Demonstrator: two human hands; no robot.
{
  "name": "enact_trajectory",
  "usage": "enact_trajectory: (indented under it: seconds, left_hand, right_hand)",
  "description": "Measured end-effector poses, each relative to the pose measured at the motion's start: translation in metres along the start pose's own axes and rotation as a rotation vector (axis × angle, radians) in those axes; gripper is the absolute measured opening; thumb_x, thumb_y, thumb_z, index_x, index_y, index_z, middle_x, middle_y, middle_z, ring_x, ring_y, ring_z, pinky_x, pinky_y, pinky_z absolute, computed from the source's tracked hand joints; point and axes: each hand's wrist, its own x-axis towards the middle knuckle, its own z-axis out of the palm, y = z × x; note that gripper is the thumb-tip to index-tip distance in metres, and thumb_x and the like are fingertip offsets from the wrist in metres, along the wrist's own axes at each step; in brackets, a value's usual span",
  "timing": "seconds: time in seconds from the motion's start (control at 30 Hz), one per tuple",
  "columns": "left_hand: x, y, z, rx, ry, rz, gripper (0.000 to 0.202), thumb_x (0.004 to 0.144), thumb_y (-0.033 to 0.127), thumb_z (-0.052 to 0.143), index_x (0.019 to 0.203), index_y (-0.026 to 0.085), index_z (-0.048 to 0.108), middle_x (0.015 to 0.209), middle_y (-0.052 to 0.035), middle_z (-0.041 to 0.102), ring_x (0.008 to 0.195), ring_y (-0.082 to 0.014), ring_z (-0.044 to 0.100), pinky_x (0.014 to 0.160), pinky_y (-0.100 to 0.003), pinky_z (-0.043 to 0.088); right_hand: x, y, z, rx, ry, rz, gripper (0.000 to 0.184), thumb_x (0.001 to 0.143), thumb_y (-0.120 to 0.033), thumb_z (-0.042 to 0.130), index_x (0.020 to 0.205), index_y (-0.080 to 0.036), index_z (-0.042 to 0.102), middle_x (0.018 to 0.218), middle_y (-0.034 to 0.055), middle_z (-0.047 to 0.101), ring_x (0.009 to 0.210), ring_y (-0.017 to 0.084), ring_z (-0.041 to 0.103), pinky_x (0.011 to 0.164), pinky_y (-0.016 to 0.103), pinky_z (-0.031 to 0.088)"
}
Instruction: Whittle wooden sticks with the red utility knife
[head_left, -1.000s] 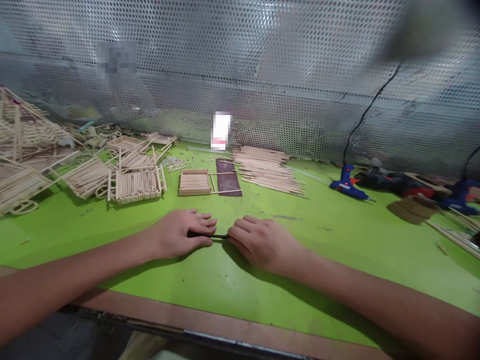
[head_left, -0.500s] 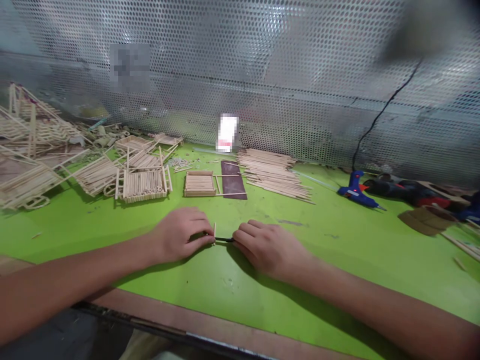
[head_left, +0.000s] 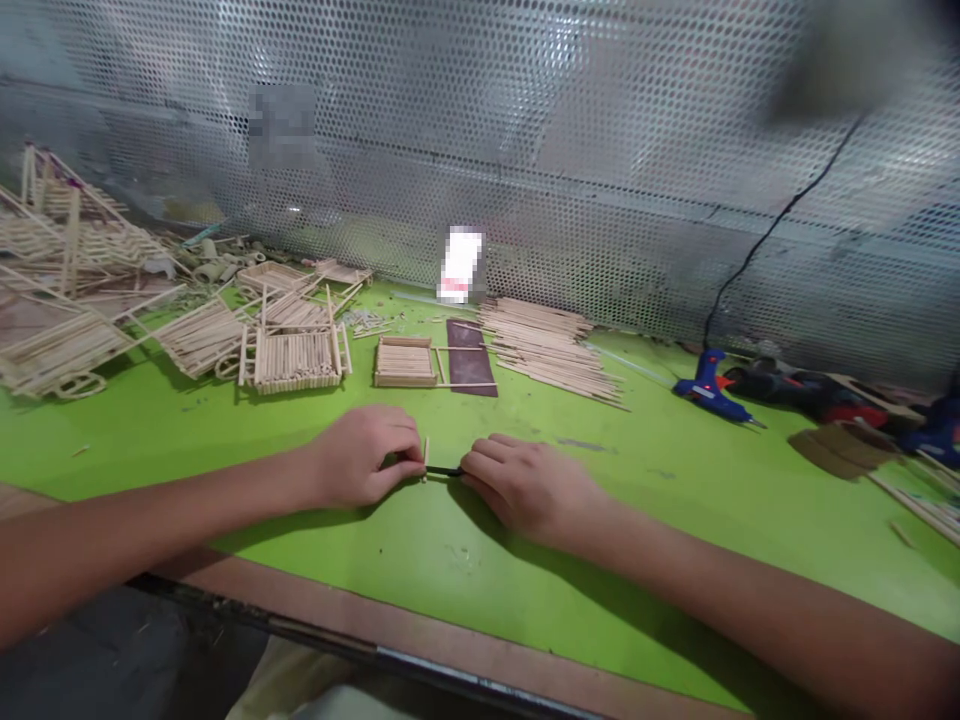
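Note:
My left hand (head_left: 367, 455) rests near the middle of the green table with thumb and fingers pinched on a short thin wooden stick (head_left: 427, 450), which sticks out past the fingertips. Facing it, my right hand (head_left: 536, 488) is closed round a thin black blade-like tool (head_left: 444, 471). The tool's far end meets the stick at my left fingertips; the rest of it is hidden in the right hand. Just beyond the hands lies a small cart-like frame of sticks (head_left: 405, 362), its two long shafts reaching over a dark brown strip (head_left: 471, 370).
Several stick-built carts (head_left: 296, 360) crowd the left, with more stacked behind. A pile of long sticks (head_left: 547, 345) lies at the back. To the right are a blue glue gun (head_left: 712, 385) and a brown tape roll (head_left: 844, 445). Perforated sheeting (head_left: 525, 130) backs the table (head_left: 450, 590).
The camera view has shifted slightly. Both hands keep their grips, with the black tool still against the stick.

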Motion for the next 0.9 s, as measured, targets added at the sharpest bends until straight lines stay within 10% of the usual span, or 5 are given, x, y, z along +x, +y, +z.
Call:
enact_trajectory:
  seconds: [0.47, 0.9]
  left_hand:
    - [-0.016, -0.019, -0.007, 0.029, -0.245, -0.026, 0.035, 0.106, 0.039, 0.057, 0.138, 0.028, 0.066, 0.144, -0.0048, 0.065, 0.14, -0.0286, 0.056, 0.117, -0.051, 0.04]
    - [-0.014, -0.015, -0.006, 0.047, 0.019, 0.08, 0.03, 0.105, 0.032, 0.052, 0.115, 0.018, 0.077, 0.116, -0.0093, 0.079, 0.108, -0.0258, 0.073, 0.097, -0.043, 0.053]
  right_hand:
    - [0.007, -0.005, 0.001, -0.051, -0.005, -0.015, 0.014, 0.104, -0.023, 0.056, 0.093, -0.018, 0.064, 0.086, 0.0033, 0.068, 0.073, 0.018, 0.055, 0.063, 0.032, 0.031]
    - [0.012, -0.007, 0.002, -0.106, -0.012, -0.024, 0.013, 0.105, -0.023, 0.056, 0.096, -0.019, 0.065, 0.088, 0.0032, 0.07, 0.074, 0.018, 0.058, 0.063, 0.032, 0.033]
